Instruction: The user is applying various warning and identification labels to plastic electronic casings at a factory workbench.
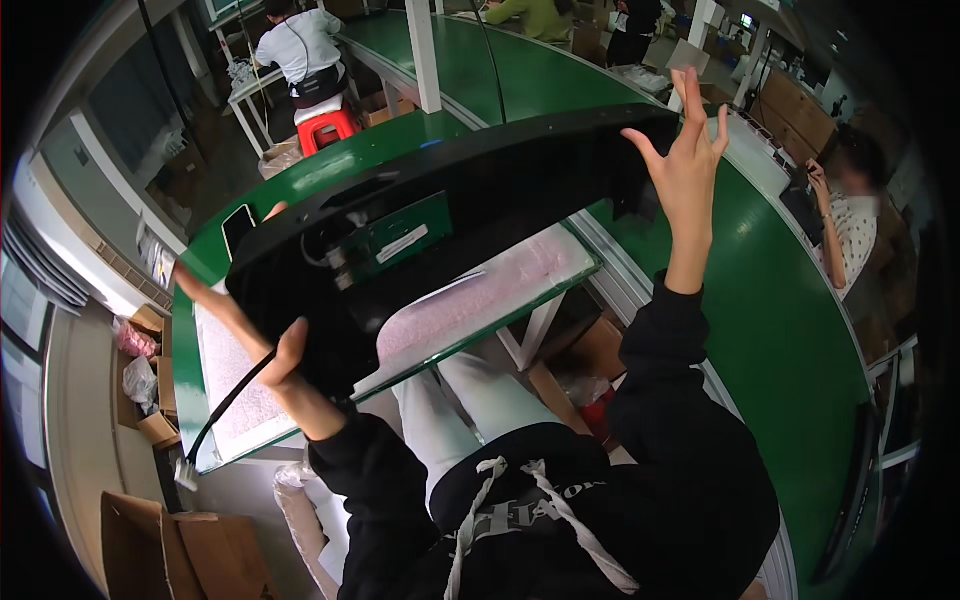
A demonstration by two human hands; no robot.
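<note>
A long, curved black plastic housing [530, 180] is raised and tilted above the bench, with a green circuit board [410, 235] bearing a white label inside it. My left hand [270, 350] grips its left end, thumb on the near side; part of the fingers is hidden behind it. A black cable [228, 402] with a pale connector [186, 474] hangs by that hand. My right hand [687, 170] is at the housing's right end, fingers spread and pointing up, thumb close to its edge. Whether the thumb touches it I cannot tell.
Pink padded foam [465, 315] lies on the green bench below the housing. A phone [238, 230] rests behind its left end. Cardboard boxes [150, 550] stand at the lower left. Co-workers sit along the green conveyor table [770, 300], one on a red stool [325, 130].
</note>
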